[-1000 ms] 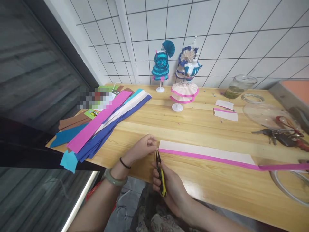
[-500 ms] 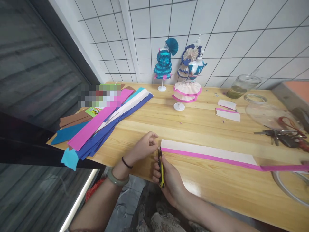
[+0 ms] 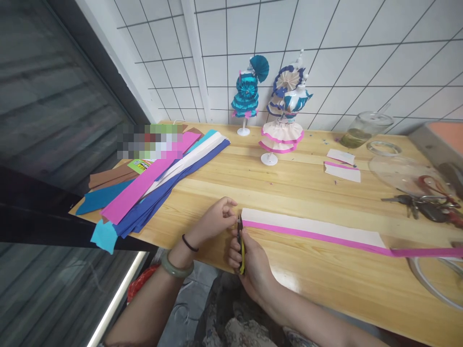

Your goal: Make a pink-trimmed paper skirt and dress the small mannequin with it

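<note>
Yellow-handled snips (image 3: 242, 260) have advanced slightly along the left end of the white paper strip (image 3: 311, 226) since one second ago, and their blades stand closer together. The strip lies flat on the wooden table (image 3: 202, 185), just beyond the right hand (image 3: 257, 264) and running off to the right; a pink band (image 3: 347, 243) edges its near side and continues past the white part to the right border of my view. I see the right fingers wrapped around the snips, blades pointing away from the body. The left hand (image 3: 216, 219) has its fingers curled, tips just beside the strip's left end; I cannot tell whether they pinch anything. Farther out, two small paper pieces (image 3: 342, 172) lie near a clear disc (image 3: 398, 171), with a bunch of keys (image 3: 430, 210) to the right. Behind the strip, I note a teal ruffled figure (image 3: 246, 94) and a pink-trimmed figure (image 3: 282, 132), upright on white stands. Coloured paper strips (image 3: 150, 178) overlap at left; a glass jar (image 3: 367, 125) stands near the tiled wall (image 3: 333, 29).
</note>
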Action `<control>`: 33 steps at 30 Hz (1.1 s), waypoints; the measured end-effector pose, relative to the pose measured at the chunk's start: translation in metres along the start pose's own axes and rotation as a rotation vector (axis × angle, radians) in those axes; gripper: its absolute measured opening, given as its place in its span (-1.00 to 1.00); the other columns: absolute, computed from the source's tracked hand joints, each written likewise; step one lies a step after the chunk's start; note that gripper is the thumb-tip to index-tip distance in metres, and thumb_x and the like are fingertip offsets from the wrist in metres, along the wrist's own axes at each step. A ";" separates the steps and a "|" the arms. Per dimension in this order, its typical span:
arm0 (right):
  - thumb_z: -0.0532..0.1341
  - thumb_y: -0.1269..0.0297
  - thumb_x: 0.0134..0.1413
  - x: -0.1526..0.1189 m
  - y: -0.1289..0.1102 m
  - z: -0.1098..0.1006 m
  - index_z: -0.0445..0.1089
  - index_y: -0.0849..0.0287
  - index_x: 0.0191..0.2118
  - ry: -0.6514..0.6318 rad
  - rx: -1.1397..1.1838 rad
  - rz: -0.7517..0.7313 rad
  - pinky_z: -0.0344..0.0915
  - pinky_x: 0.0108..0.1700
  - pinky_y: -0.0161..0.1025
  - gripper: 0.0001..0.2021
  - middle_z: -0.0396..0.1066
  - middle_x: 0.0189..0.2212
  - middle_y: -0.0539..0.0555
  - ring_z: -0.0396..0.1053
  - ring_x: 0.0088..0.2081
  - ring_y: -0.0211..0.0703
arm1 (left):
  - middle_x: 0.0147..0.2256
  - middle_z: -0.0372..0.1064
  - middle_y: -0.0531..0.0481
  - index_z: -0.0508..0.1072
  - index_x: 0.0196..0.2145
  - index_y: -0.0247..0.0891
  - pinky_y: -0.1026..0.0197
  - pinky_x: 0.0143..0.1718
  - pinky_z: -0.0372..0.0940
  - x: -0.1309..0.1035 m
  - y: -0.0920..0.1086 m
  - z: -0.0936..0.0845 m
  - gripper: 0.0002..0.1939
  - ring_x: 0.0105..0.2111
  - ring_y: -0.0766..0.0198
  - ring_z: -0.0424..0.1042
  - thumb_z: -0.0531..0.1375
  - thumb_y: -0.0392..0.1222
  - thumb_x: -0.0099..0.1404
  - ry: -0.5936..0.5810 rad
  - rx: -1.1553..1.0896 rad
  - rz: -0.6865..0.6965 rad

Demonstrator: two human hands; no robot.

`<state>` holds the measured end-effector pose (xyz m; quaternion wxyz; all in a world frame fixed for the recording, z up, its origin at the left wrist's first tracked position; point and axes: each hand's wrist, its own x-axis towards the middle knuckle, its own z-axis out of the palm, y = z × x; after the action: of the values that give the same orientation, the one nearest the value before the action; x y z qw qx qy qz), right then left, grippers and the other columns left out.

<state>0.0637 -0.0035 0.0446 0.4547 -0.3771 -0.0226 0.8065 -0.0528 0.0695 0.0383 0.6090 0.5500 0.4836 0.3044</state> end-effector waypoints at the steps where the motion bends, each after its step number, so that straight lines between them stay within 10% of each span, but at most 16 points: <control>1: 0.27 0.09 -0.13 0.000 0.001 0.000 0.21 0.18 -0.37 0.001 0.006 -0.003 -0.18 -0.62 -0.44 -0.69 -0.01 -0.65 -0.19 -0.16 -0.67 -0.48 | -0.55 0.31 0.17 0.18 -0.17 -0.26 0.30 -0.46 0.23 0.000 0.000 0.000 -0.68 -0.59 0.40 0.38 0.17 -0.29 0.12 0.004 0.005 0.000; 26: 0.26 -0.02 -0.08 -0.017 -0.004 -0.007 0.29 0.20 -0.27 -0.078 -0.207 0.178 -0.18 -0.60 -0.42 -0.61 0.10 -0.64 -0.17 -0.08 -0.69 -0.49 | -0.50 0.22 0.10 0.32 -0.29 -0.26 0.29 -0.41 0.12 -0.001 0.002 -0.033 -0.78 -0.47 0.33 0.22 0.08 -0.04 0.24 0.301 0.392 0.113; 33: 0.23 -0.23 -0.16 -0.031 -0.043 -0.046 0.30 0.20 -0.33 -0.077 -0.417 -0.104 -0.25 -0.62 -0.39 -0.48 0.04 -0.66 -0.15 -0.11 -0.68 -0.45 | -0.54 0.20 0.09 0.32 -0.50 -0.28 0.30 -0.43 0.09 0.024 0.030 -0.014 -0.70 -0.48 0.34 0.18 0.11 0.00 0.22 0.264 0.440 0.197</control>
<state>0.1329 -0.0155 0.0459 0.4066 -0.4303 -0.2254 0.7737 -0.0523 0.1022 0.0620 0.3740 0.6692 0.5574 0.3187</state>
